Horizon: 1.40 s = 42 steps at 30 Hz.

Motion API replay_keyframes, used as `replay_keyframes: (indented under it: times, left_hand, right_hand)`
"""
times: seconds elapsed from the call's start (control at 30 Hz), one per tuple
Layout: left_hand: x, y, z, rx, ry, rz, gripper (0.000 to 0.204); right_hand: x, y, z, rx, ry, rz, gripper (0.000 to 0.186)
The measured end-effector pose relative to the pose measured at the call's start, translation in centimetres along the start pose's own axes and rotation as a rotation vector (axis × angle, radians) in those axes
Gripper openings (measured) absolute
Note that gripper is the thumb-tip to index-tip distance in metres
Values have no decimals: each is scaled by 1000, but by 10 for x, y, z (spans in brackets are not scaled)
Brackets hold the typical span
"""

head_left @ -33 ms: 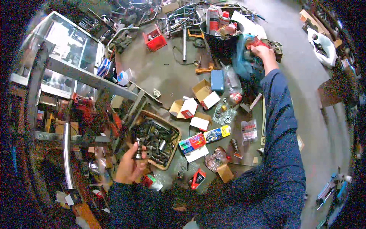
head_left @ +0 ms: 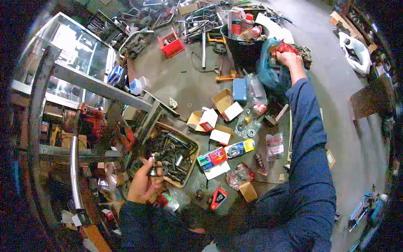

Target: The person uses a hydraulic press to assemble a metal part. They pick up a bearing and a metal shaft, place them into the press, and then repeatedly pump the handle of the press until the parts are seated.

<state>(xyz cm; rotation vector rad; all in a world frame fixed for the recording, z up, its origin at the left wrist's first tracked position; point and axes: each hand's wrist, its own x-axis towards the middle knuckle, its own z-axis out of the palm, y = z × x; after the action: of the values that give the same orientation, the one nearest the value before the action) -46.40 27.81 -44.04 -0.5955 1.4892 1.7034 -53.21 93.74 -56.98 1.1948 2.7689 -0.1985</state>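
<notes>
My left hand point(head_left: 145, 180) is closed around a shiny metal shaft part point(head_left: 153, 164) beside a tray of dark metal parts point(head_left: 192, 164). My right hand point(head_left: 289, 61) reaches to the upper right, its fingers closed on a red crumpled item point(head_left: 281, 48), possibly a rag, above a blue plastic bag point(head_left: 266, 71). Beside that bag stands a black bucket point(head_left: 237, 50) holding spray cans point(head_left: 235, 23). Open cardboard boxes point(head_left: 222, 98), a colourful long box point(head_left: 212, 159) and bagged bearings point(head_left: 249, 130) lie between my arms.
At left are a metal frame point(head_left: 92, 86), a glass-panelled case point(head_left: 63, 38) and a chrome tube point(head_left: 75, 168). A red crate point(head_left: 170, 46) and metal bike parts point(head_left: 193, 21) lie at the back. A white sack point(head_left: 354, 54) lies on the grey floor point(head_left: 319, 50) at right.
My right hand and the red item have shifted very slightly. My left hand still holds the metal part in about the same place.
</notes>
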Motion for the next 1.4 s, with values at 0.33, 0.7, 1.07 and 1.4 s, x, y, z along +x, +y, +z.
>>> replay_keyframes:
  times: [0.33,0.7,1.07,1.4]
  left_hand:
    - [-7,2,3,-16,-18,-9,34]
    - [-13,-4,25,157,-62,40,30]
    - [-45,-5,27,238,-3,121,32]
    - [16,-27,59,1306,-82,334,26]
  right_hand:
    - [-35,-32,-3,-182,1056,-360,41]
    - [-96,-72,137,0,335,-687,25]
    - [-20,34,-68,244,796,-176,27]
    - [-9,81,-27,665,793,131,27]
